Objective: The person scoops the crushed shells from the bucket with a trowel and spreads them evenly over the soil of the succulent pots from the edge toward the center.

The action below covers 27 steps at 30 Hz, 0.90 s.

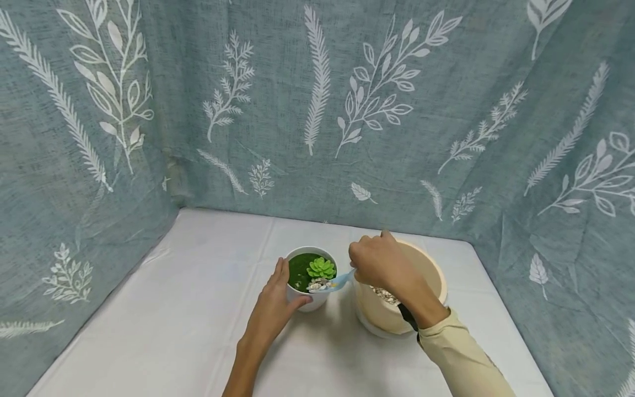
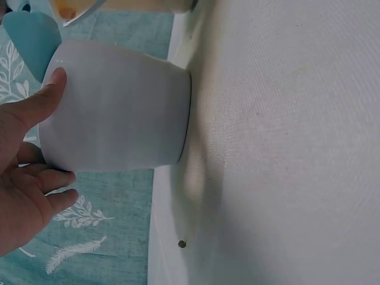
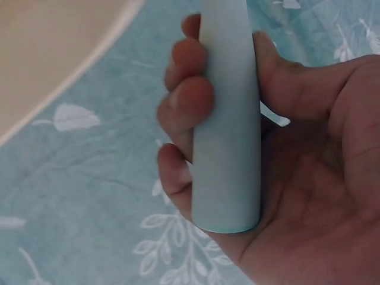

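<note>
Your left hand (image 1: 270, 311) steadies the white pot (image 1: 310, 304), its thumb laid on the near wall and its other fingers round the left side, so the pot is held between them. The pot stands upright on the white surface (image 1: 198, 309), about midway between the left and right edges and nearer the far edge than your side. Inside it you have a dark green filling (image 1: 299, 267) and a bright green plant (image 1: 321, 268), which sits towards the right of the rim. Your right hand (image 1: 379, 263) has its fingers clamped round the handle of a light blue scoop (image 1: 342, 280); in the right wrist view they wrap that pale, rounded handle. The scoop reaches in over the pot's right rim, and small pale pebbles (image 1: 321, 285) lie at its tip, just on your side of the plant; you cannot tell whether the tip touches the filling. Beneath your right forearm stands a cream bucket (image 1: 436, 270), just right of the pot and apart from it, towards the right edge of the surface, with more pebbles inside. You wear a dark band (image 1: 409, 318) at the right wrist, above a cream sleeve (image 1: 461, 353). A blue-green cloth (image 1: 278, 110) with white leaf prints hangs along the far edge.
</note>
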Motion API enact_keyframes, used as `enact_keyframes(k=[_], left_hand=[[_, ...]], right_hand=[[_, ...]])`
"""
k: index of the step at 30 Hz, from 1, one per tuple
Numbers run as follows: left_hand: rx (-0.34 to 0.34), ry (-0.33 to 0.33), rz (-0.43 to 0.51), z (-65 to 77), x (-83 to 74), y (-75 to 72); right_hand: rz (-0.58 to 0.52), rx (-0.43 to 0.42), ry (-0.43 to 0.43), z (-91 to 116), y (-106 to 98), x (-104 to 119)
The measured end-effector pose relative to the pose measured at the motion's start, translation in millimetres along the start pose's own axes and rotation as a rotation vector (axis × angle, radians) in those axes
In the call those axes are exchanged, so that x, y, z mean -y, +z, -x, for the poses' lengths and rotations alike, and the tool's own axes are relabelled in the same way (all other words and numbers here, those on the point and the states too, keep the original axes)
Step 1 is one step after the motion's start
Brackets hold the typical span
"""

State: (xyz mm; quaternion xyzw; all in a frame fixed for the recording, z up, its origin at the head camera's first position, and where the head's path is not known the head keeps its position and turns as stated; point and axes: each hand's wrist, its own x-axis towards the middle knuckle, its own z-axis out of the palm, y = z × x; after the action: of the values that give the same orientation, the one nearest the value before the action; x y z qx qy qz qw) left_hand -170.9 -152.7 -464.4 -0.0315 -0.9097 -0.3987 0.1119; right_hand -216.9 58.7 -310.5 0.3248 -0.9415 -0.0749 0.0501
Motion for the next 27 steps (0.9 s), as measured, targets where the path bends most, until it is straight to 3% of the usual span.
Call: enact_keyframes(k=[7,11,15,20,24,27], left_hand=[[-0.017,0.023,-0.02,0.3,1.1,0.3],[-0.022,0.027,-0.027,0.2,1.6,0.1],[-0.018,0.023,-0.048,-2.0,-1.8,2.7],[0.006,0.021,-0.072,-5.2,-7.6,4.0],[-0.016,0.079,-0.143,-4.7,-14.0,4.0],[-0.07,0.148,-0.15,-3.1,-25.2,6.3]], right_hand=[[0.01,0.177,0.032,-12,-16,2],[0.007,0.2,0.046,-7,-22,-1],[-0.047,0.136,0.046,13,-25,-14],[-0.088,-0.022,0.102,49,-23,-44],[-0.053,-0.166,0.156,75,-18,-74],[-0.015,-0.214,0.196,85,-10,-91]])
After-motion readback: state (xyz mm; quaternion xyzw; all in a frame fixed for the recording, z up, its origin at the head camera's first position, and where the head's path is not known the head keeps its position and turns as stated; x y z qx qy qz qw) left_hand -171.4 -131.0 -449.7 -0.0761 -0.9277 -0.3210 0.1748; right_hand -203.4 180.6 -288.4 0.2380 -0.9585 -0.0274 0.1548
